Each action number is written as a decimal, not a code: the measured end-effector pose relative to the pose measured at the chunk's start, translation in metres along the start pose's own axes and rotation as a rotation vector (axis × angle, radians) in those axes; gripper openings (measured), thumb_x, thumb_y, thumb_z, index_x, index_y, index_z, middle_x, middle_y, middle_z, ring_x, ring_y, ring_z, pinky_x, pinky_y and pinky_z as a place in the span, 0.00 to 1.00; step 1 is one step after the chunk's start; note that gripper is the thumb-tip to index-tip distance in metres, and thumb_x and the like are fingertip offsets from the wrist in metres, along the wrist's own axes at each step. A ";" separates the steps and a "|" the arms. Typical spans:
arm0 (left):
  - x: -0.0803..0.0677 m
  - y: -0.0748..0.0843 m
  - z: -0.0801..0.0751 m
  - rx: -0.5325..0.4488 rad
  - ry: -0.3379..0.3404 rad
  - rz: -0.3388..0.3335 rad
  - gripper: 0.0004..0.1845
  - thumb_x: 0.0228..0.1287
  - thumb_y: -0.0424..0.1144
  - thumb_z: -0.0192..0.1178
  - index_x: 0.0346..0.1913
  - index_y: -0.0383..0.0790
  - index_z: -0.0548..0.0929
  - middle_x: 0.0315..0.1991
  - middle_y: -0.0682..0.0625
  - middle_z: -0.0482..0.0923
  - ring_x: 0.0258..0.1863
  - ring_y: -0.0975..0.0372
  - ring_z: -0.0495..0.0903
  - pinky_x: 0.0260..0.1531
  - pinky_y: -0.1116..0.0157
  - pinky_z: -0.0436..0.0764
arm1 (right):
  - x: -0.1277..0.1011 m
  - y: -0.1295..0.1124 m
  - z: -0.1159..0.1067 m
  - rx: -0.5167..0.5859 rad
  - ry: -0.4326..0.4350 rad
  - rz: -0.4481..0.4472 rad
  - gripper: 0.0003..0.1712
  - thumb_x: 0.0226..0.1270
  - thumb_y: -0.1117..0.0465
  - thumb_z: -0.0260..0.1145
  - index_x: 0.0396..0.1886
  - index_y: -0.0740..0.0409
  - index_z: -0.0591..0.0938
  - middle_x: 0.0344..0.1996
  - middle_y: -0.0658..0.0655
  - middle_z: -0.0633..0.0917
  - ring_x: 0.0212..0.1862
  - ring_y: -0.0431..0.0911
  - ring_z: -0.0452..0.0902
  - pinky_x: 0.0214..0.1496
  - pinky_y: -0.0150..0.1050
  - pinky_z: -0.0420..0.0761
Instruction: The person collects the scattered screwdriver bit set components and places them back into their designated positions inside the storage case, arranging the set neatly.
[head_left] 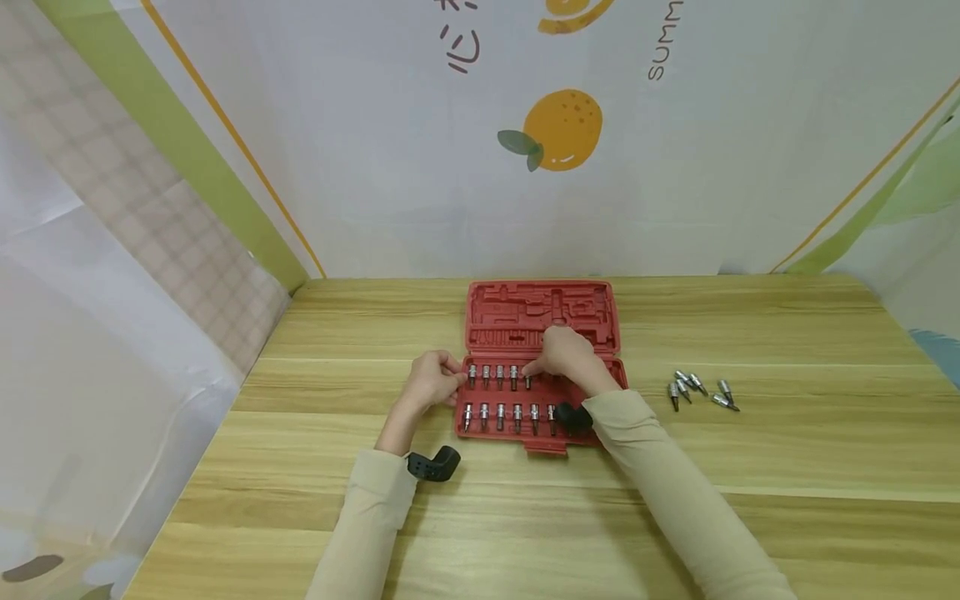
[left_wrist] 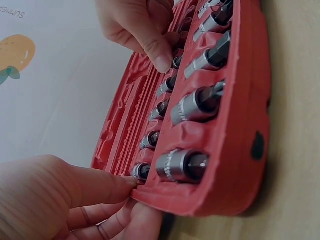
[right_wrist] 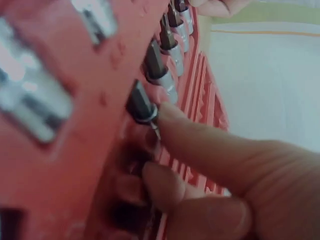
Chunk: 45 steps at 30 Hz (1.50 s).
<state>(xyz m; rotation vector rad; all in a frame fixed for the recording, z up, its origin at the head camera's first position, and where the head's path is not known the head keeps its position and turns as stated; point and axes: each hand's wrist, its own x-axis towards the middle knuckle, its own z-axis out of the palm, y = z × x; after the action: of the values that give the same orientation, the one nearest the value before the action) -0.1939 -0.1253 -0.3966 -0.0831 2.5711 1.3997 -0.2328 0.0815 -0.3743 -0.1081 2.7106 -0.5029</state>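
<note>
A red plastic case [head_left: 504, 398] lies unfolded on the table, with bit sockets set in two rows in its near half. At the case's left end my left hand [head_left: 433, 379] grips the edge, thumb on top and fingers underneath, as the left wrist view shows. My right hand [head_left: 564, 354] is over the upper row. In the right wrist view, its thumb and fingers pinch a bit socket [right_wrist: 141, 105] at the row's right end, partly covered by the thumb. Empty slots [right_wrist: 131, 187] lie beside that socket, under the fingers.
Several loose bit sockets [head_left: 683, 386] lie on the wooden table [head_left: 810, 450] right of the case. The case's molded lid [head_left: 517, 310] lies open behind the rows. A white printed cloth [head_left: 390, 183] hangs at the table's back edge.
</note>
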 end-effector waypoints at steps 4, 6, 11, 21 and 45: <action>0.000 -0.001 0.000 -0.006 -0.003 -0.003 0.03 0.61 0.26 0.59 0.32 0.29 0.76 0.22 0.44 0.76 0.12 0.63 0.74 0.15 0.67 0.82 | -0.006 0.010 0.000 0.079 0.034 -0.068 0.27 0.56 0.48 0.71 0.07 0.53 0.69 0.05 0.48 0.65 0.12 0.39 0.60 0.14 0.30 0.58; 0.000 -0.001 0.000 -0.008 -0.004 -0.003 0.02 0.61 0.26 0.59 0.32 0.29 0.76 0.22 0.44 0.76 0.12 0.63 0.74 0.15 0.67 0.82 | -0.010 0.016 -0.002 0.123 0.051 -0.095 0.28 0.58 0.51 0.70 0.05 0.53 0.69 0.03 0.48 0.66 0.11 0.39 0.61 0.13 0.30 0.58; 0.001 -0.003 -0.001 -0.015 -0.001 -0.004 0.02 0.61 0.26 0.59 0.33 0.28 0.77 0.22 0.44 0.76 0.13 0.63 0.74 0.16 0.67 0.82 | -0.020 0.031 -0.012 0.165 0.085 -0.130 0.28 0.62 0.54 0.67 0.04 0.54 0.70 0.03 0.49 0.67 0.09 0.39 0.59 0.13 0.29 0.58; -0.003 -0.005 -0.002 -0.014 0.013 -0.004 0.02 0.61 0.26 0.59 0.32 0.28 0.77 0.22 0.44 0.75 0.13 0.63 0.74 0.16 0.67 0.82 | -0.035 0.071 -0.030 0.211 0.113 -0.162 0.29 0.65 0.60 0.62 0.06 0.51 0.62 0.05 0.45 0.59 0.11 0.37 0.50 0.16 0.28 0.52; -0.003 -0.005 -0.001 -0.014 0.008 -0.005 0.03 0.61 0.26 0.59 0.32 0.29 0.76 0.21 0.44 0.75 0.12 0.64 0.73 0.15 0.67 0.82 | -0.076 0.168 -0.057 0.216 0.113 -0.035 0.23 0.66 0.58 0.58 0.10 0.53 0.67 0.07 0.45 0.61 0.13 0.38 0.54 0.17 0.32 0.59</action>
<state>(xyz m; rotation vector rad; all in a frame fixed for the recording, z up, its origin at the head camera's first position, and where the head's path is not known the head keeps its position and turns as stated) -0.1908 -0.1291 -0.3994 -0.0973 2.5662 1.4191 -0.1851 0.2679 -0.3582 -0.0716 2.7458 -0.8311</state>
